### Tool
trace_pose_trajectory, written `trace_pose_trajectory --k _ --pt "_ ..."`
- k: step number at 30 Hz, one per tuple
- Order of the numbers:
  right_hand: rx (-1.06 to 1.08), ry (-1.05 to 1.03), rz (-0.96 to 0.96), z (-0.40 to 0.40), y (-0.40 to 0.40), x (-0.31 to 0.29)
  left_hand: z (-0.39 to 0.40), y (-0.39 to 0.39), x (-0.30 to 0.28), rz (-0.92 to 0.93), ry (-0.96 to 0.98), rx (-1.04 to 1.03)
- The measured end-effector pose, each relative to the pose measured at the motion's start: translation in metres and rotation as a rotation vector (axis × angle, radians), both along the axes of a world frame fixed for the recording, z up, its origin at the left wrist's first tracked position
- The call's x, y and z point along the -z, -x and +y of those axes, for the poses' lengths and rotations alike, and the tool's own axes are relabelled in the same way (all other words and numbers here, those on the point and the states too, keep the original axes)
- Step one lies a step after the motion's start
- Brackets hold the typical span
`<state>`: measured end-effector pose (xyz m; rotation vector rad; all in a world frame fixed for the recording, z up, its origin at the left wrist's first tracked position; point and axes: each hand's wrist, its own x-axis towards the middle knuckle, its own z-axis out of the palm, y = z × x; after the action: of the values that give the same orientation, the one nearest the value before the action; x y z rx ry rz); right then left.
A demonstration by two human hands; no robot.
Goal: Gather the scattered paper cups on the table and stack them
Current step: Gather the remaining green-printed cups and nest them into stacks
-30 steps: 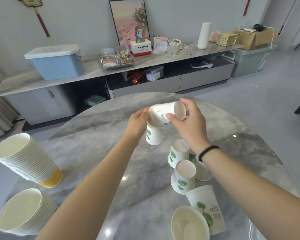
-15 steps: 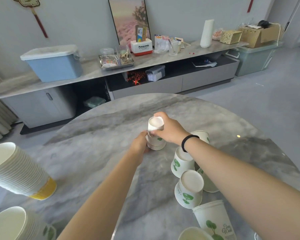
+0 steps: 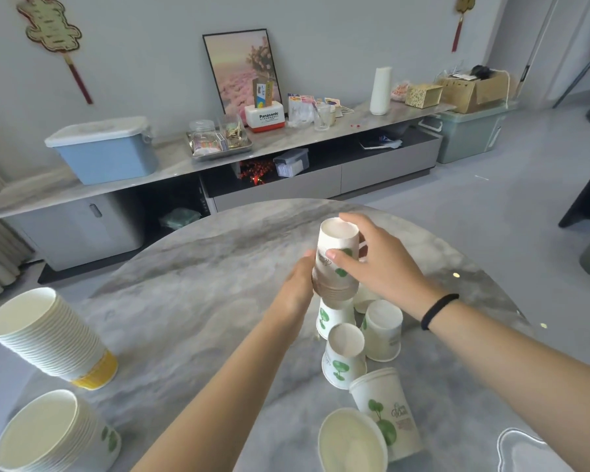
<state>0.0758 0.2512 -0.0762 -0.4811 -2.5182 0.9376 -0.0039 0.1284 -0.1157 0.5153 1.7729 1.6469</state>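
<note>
Near cups: an open cup (image 3: 353, 441) lay at the near edge of the counter (image 3: 191, 301), touching a printed cup (image 3: 387, 412) just behind it.
Left stacks: two tall nested stacks lay tilted at the counter's left side, one near (image 3: 53, 434), one behind it with a yellow base (image 3: 48, 338).
Middle cups: two upside-down cups (image 3: 343, 356) (image 3: 384, 330) stood close together, with more cups partly hidden behind them.
Held stack: a short stack of upside-down cups (image 3: 336, 262) was raised just above another inverted cup (image 3: 331, 316).
Left hand: the left hand (image 3: 298, 287) was closed on the held stack's lower left side.
Right hand: the right hand (image 3: 382, 264) was clamped on the same stack, thumb across the front, fingers (image 3: 351, 219) by the top; a black band (image 3: 438, 310) circled the wrist.
Far: a sideboard (image 3: 286, 144) carried a blue box (image 3: 106, 151) and a framed picture (image 3: 242, 68).
</note>
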Motion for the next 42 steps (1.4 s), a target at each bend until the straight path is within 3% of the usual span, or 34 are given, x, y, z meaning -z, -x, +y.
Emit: trace_pose_trajectory --k 5,9,12,15,17,19,21,23,29,35,39,42 --pt "-0.057 -0.095 -0.189 -0.003 -0.003 0.039 -0.003 -0.014 0.022 -0.085 0.135 0.011" --pt "-0.135 0.029 -0.312 0.005 -0.008 0.055 -0.003 -0.019 0.026 -0.131 0.13 0.021" --pt "-0.184 0.062 -0.298 0.02 -0.009 0.056 -0.004 -0.02 0.03 -0.115 0.118 0.013" --pt "0.1 0.036 -0.138 0.041 -0.003 0.059 -0.005 -0.019 0.036 -0.101 0.141 -0.031" --pt "0.271 0.015 -0.241 0.053 0.005 0.065 -0.005 -0.018 0.041 -0.095 0.148 -0.071" --pt "0.293 0.129 -0.444 0.06 0.014 0.073 -0.004 -0.018 0.043 -0.085 0.152 -0.083" --pt "0.261 0.328 -0.499 0.063 0.021 0.083 -0.002 -0.017 0.046 -0.082 0.153 -0.094" --pt "0.249 0.462 -0.464 0.064 0.025 0.088 -0.002 -0.017 0.047 -0.085 0.142 -0.09" --pt "0.203 0.6 -0.261 0.065 0.025 0.07 -0.007 -0.02 0.038 0.001 0.151 -0.163" --pt "0.174 0.474 -0.072 0.058 -0.007 0.029 -0.015 -0.046 0.026 0.336 0.13 -0.325" --pt "0.016 0.329 -0.004 0.045 -0.022 0.006 -0.016 -0.055 0.016 0.373 0.101 -0.309" --pt "-0.079 0.104 -0.059 0.024 -0.02 -0.005 -0.019 -0.055 0.008 0.363 0.084 -0.25"
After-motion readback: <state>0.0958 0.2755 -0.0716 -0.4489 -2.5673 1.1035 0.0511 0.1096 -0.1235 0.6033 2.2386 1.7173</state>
